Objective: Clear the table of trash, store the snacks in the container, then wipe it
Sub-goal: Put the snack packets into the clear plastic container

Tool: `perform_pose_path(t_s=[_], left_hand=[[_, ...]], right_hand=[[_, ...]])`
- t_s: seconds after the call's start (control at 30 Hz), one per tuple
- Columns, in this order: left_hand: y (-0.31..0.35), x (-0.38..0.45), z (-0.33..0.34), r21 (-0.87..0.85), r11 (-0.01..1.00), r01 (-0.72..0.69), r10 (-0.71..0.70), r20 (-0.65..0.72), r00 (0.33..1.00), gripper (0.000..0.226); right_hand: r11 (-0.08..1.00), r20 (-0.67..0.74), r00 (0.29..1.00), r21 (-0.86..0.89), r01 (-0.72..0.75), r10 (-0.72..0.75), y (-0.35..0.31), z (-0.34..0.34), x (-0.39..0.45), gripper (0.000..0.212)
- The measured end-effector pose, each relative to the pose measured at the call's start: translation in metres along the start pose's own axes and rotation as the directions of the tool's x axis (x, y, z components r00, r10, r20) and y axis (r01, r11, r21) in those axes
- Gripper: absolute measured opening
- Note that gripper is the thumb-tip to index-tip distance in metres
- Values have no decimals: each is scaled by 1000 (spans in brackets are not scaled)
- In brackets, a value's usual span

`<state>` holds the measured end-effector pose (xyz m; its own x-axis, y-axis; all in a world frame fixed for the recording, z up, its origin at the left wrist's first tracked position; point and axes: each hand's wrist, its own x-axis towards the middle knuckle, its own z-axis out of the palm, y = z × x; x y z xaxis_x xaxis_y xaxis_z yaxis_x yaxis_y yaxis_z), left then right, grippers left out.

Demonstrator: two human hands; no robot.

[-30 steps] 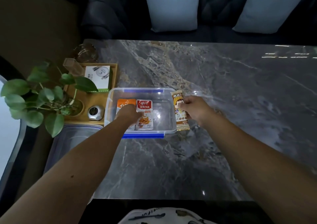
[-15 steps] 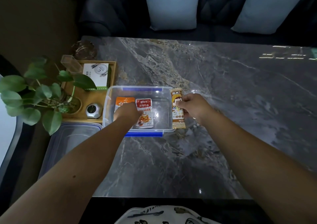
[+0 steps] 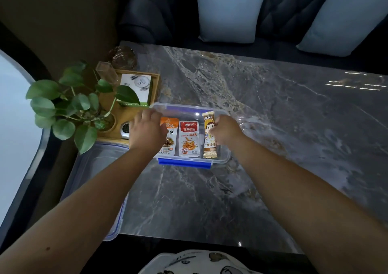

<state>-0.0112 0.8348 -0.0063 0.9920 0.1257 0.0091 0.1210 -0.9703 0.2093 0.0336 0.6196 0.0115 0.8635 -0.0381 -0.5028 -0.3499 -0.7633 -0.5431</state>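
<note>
We see the clear container (image 3: 225,157) on the marble surface (image 3: 273,126), holding three snack packets side by side. Our right hand (image 3: 225,130) pinches the brown snack bar (image 3: 209,145) at the container's right end, fingers curled on it. Our left hand (image 3: 147,130) rests with relaxed fingers over the orange packet (image 3: 169,145); the red packet (image 3: 188,139) lies untouched between. A wooden tray (image 3: 156,89) and plant (image 3: 73,105) stand just left.

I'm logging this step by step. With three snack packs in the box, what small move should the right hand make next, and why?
Probably let go of the brown snack bar and lift away. The right hand grips it, yet it appears to lie inside the clear container beside the red snack packet.
</note>
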Motion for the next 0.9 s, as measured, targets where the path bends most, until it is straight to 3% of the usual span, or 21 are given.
perform_pose_path(t_s=[0.2,0.47,0.6,0.7,0.77,0.9], left_hand=[[-22,-14,18,-136,980,145,-117,195,974,59],[-24,-13,22,-221,964,145,-98,210,973,68],[-24,-14,24,-223,964,141,-91,223,971,69],[-25,-13,23,-234,959,161,-107,228,968,67],[-25,-13,23,-235,959,156,-103,223,969,65],[-24,-12,22,-245,956,161,-104,227,968,65]], right_hand=[[966,-66,997,-255,-47,31,-12,24,10,14],[909,-48,999,-415,-44,26,-11,35,15,21],[775,86,990,-615,143,-114,-5,37,12,21],[581,262,946,-746,325,-193,5,38,10,48],[493,307,936,-796,351,-171,9,39,10,59],[523,258,958,-803,285,-127,12,51,16,74]])
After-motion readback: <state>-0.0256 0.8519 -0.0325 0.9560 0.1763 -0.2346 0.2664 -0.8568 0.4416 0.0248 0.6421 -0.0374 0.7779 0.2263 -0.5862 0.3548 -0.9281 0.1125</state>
